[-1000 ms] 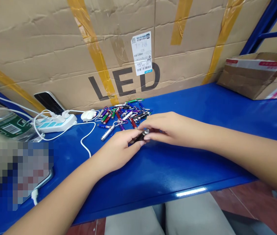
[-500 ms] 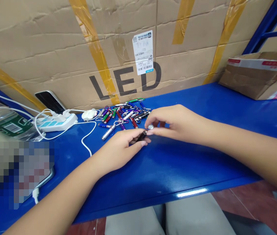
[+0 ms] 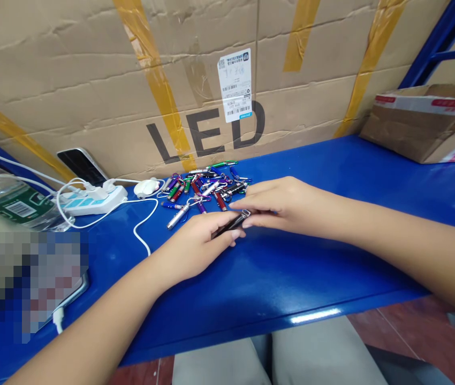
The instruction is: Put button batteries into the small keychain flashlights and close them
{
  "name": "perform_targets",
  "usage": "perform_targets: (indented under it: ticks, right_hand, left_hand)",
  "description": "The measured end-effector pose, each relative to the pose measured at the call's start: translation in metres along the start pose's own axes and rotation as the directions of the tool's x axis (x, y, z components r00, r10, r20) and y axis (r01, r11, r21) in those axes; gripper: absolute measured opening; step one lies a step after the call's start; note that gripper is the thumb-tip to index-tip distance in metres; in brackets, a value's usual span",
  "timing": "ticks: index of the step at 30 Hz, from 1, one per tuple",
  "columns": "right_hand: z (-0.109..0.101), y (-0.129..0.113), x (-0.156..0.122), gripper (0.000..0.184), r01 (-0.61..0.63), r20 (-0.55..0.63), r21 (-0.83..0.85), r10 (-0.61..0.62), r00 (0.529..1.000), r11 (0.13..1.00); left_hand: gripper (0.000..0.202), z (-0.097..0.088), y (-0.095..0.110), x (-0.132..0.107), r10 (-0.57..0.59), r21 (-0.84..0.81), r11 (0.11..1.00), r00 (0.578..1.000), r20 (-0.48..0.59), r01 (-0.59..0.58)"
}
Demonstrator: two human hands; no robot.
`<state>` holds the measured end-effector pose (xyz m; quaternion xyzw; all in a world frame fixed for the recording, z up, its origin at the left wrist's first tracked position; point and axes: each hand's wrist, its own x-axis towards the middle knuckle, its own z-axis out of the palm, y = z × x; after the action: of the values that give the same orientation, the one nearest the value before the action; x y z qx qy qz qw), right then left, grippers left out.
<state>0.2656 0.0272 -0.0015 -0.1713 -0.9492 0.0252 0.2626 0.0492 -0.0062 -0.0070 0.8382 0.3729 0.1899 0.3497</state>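
Note:
My left hand is closed around a slim black keychain flashlight, its tube pointing up to the right between thumb and fingers. At that upper end sits a small silver cap, with the thumb and fingers of my right hand closed about it. Whether the cap is threaded on cannot be seen. Just behind both hands lies a pile of small keychain flashlights in silver, red, green, purple, blue and black, several with carabiner clips. A silver flashlight rests at the near left of the pile.
A large cardboard box walls off the back of the blue table. To the left are a white power strip with cables, a plastic bottle and a phone. An open carton stands at the right.
My right hand has brought the silver cap from just above the black tube down to its end. More of the tube now shows in my left hand, which has barely moved.

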Motion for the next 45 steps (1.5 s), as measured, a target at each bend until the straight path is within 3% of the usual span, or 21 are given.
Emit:
perform_targets:
  ticks: [5, 17, 24, 29, 31, 34, 40, 43, 45]
  right_hand:
    - [0.001, 0.001, 0.000, 0.033, 0.008, 0.064, 0.024, -0.010, 0.998, 1.000]
    - [-0.003, -0.007, 0.000, 0.031, -0.107, 0.198, 0.082, 0.089, 0.976, 0.991]
    - [0.000, -0.008, -0.002, 0.048, -0.223, 0.199, 0.043, 0.210, 0.957, 0.974]
    - [0.008, -0.004, -0.012, 0.072, -0.106, 0.246, -0.068, 0.120, 0.962, 0.992]
    - [0.011, -0.003, -0.014, 0.076, -0.047, 0.252, -0.104, 0.072, 0.965, 0.993]
    - [0.014, -0.007, -0.014, 0.069, -0.010, 0.234, -0.136, 0.042, 0.971, 0.991]
    - [0.012, -0.015, -0.010, 0.062, 0.030, 0.251, -0.206, 0.023, 0.968, 0.978]
    - [0.010, -0.013, -0.010, 0.070, -0.063, 0.263, -0.124, 0.094, 0.960, 0.990]
    - [0.007, -0.012, -0.009, 0.071, -0.185, 0.292, 0.056, 0.162, 0.943, 0.981]
  left_hand:
    - [0.020, -0.001, -0.001, 0.000, -0.013, 0.024, 1.000, 1.000, 0.000, 0.013]
    - [0.021, 0.000, -0.002, 0.001, -0.045, 0.051, 0.998, 0.999, -0.005, 0.046]
    - [0.027, 0.002, -0.006, 0.001, 0.177, 0.272, 0.950, 0.983, -0.055, -0.156]
    - [0.028, 0.005, -0.008, -0.001, 0.237, 0.333, 0.919, 0.971, -0.042, -0.210]
    - [0.024, 0.005, -0.007, -0.001, 0.219, 0.322, 0.926, 0.975, -0.035, -0.196]
    - [0.020, 0.004, -0.002, -0.002, 0.146, 0.295, 0.947, 0.989, -0.030, -0.131]
    - [0.029, 0.000, 0.003, -0.003, -0.001, 0.210, 0.978, 1.000, 0.026, -0.004]
    - [0.024, 0.003, -0.003, -0.002, 0.151, 0.338, 0.931, 0.988, -0.015, -0.137]
    - [0.023, 0.006, -0.009, -0.001, 0.334, 0.520, 0.811, 0.942, -0.036, -0.268]
